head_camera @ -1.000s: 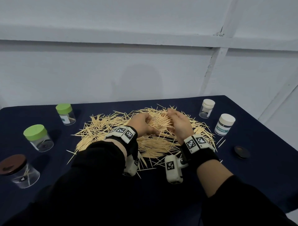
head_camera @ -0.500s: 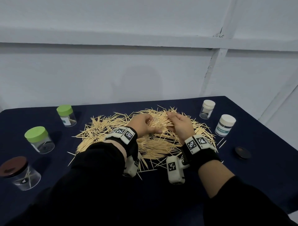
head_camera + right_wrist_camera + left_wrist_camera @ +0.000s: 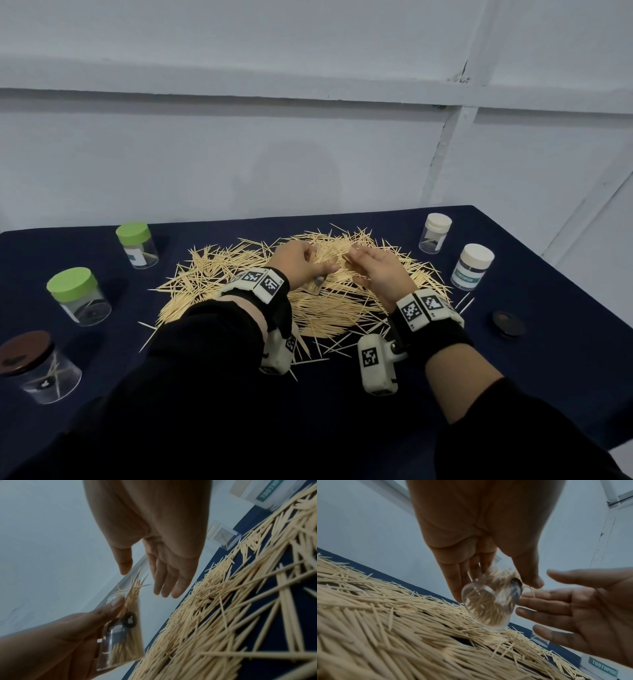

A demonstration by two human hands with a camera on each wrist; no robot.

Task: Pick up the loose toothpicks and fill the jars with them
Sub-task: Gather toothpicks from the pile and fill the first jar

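Left hand (image 3: pixel 297 263) wraps a small clear jar (image 3: pixel 488 607) just above the middle of the toothpick heap, fingers down one side and thumb on the other, a full curled grip; mouth tipped toward the other hand, presumably so sticks can be fed in sideways rather than dropped from above. Jar already holds a dense bundle of toothpicks, tips bristling past the rim in the right wrist view (image 3: pixel 130 632). Right hand (image 3: pixel 380 274) sits just beside the jar mouth, palm toward it, fingers straight and loosely spread; its grip is slack and holds nothing I can make out, though one stray stick near the fingertips may be touching them: left wrist view too blurred to say. Loose toothpicks (image 3: pixel 219 277) lie in a broad, shallow mound on the desk (image 3: pixel 342 411), thickest under the hands, thinning to single sticks at the edges; likely heaped centrally so either hand reaches them. Sticks are pale wood, thin, pointed at both ends, matte, apt to snag and cross one another. Jar wall is thin transparent plastic, cylindrical, flat round base, a dark sticker on the side. Desk cover is dark navy cloth. Capped jars ring the heap: two with green lids (image 3: pixel 73 282) (image 3: pixel 133 233) and one with a brown lid (image 3: pixel 24 353) to the left, two with cream lids (image 3: pixel 478 257) (image 3: pixel 437 222) to the right, a few sticks showing inside some. A lone dark lid (image 3: pixel 508 323) lies flat at the right, possibly the held jar's own.
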